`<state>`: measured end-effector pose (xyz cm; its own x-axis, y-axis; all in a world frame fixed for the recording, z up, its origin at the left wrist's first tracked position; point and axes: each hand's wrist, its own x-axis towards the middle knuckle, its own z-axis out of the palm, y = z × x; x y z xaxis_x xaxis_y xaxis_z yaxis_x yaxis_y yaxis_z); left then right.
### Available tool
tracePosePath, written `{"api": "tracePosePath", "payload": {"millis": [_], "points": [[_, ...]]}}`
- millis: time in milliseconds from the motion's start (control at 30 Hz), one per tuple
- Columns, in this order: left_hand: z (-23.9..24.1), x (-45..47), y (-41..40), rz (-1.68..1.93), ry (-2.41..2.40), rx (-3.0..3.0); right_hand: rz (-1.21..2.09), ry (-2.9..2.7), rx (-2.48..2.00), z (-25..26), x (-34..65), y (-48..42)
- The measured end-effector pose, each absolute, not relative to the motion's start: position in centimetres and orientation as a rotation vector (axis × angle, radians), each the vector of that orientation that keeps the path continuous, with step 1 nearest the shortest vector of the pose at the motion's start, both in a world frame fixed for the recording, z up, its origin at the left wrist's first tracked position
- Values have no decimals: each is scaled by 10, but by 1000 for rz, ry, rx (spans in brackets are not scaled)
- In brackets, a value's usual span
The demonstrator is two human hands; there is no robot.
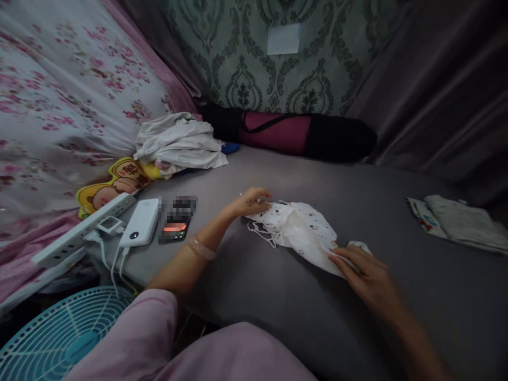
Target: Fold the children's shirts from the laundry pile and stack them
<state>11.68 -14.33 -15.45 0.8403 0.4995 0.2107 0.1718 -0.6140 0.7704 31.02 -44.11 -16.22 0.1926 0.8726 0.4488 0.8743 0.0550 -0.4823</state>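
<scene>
A rumpled white cloth (313,221), dark-printed and trailing white ties (279,236), is lying before a long bag (278,133); the right hand (367,270) is pinching its edge, the left hand (254,202) touching it, grip unclear.

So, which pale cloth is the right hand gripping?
The white cloth with strings, pinched by the right hand, left hand at its other end; the crumpled cloth and folded cloth lie apart.

Bedroom: grey bed (246,286), floral curtain (75,100).
</scene>
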Motion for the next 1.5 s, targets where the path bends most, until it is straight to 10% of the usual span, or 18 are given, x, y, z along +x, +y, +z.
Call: {"api": "tracePosePath", "payload": {"millis": [800, 1500], "points": [[-104, 120, -168, 161, 25, 2195, 63, -1658, -1833, -168, 303, -483], [44, 149, -147, 1026, 325, 2024, -662, -1485, -1822, 35, 369, -356]]}}
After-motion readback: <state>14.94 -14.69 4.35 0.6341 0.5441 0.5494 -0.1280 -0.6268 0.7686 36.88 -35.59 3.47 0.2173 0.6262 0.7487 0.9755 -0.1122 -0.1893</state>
